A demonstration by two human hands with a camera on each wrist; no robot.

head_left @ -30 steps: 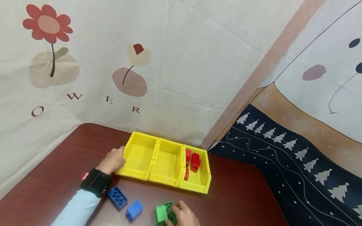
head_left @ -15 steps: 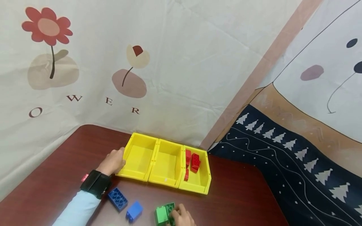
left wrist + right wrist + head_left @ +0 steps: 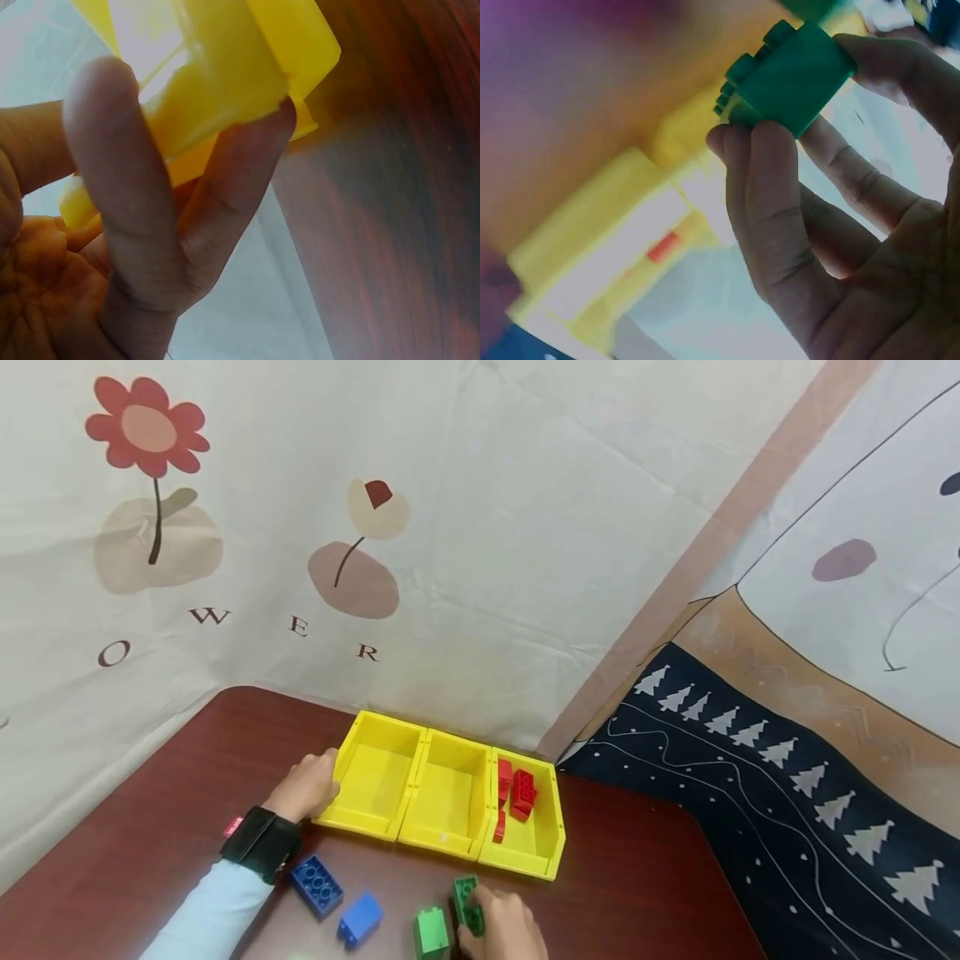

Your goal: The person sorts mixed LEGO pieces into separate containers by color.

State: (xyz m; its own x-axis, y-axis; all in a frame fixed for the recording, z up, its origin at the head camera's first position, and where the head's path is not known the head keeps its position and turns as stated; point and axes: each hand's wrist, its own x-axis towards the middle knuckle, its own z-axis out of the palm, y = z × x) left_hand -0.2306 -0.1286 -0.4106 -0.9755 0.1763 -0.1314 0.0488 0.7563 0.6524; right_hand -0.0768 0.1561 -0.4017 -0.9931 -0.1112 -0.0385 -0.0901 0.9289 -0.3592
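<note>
Right hand (image 3: 512, 928): thumb and fingertips pinch a dark-green plastic studded brick (image 3: 464, 888).
Brick spot: outside the front edge of a yellow plastic three-compartment tray (image 3: 450, 797); light-green plastic block (image 3: 431, 933) just left.
Left hand (image 3: 303, 787): grips the tray's left edge.
Risk: fingertip-only hold may slip, the brick knocking the block.

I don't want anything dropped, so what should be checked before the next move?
1. Right hand pinching dark green plastic brick: ok.
2. Left hand gripping yellow plastic three-compartment tray: ok.
3. Red plastic bricks inside rightmost compartment: ok.
4. Reddish-brown table free of loose bricks: not ok; dark blue plastic brick, bright blue plastic brick, light green plastic brick.
5. Held brick clear of table: cannot tell.
</note>
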